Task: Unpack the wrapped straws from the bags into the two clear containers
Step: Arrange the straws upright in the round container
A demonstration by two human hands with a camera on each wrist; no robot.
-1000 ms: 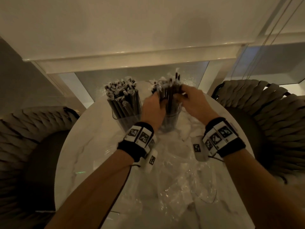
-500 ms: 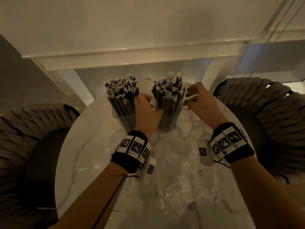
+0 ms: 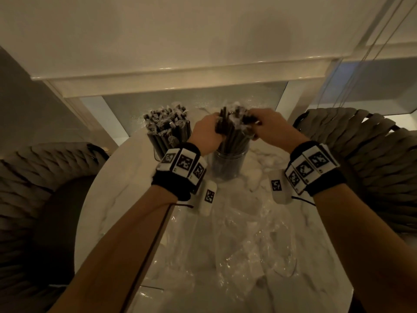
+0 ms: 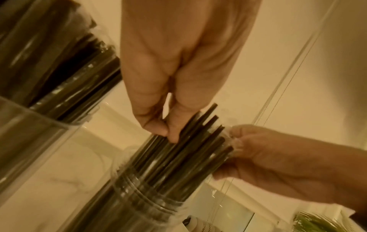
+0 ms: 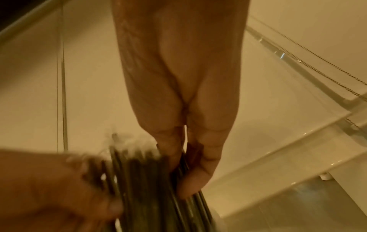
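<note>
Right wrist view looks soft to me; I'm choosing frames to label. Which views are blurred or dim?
Right wrist view: motion-blurred, the left hand and straws smeared. Left wrist view: sharper, straws crisp, warm cast. Head view: dim, wide-angle bent, glare on the empty bags.

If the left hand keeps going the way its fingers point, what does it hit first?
The left hand already has its fingers against the straws in the right-hand container. Beyond them the right hand grips the same bundle, though depth is unclear.
</note>
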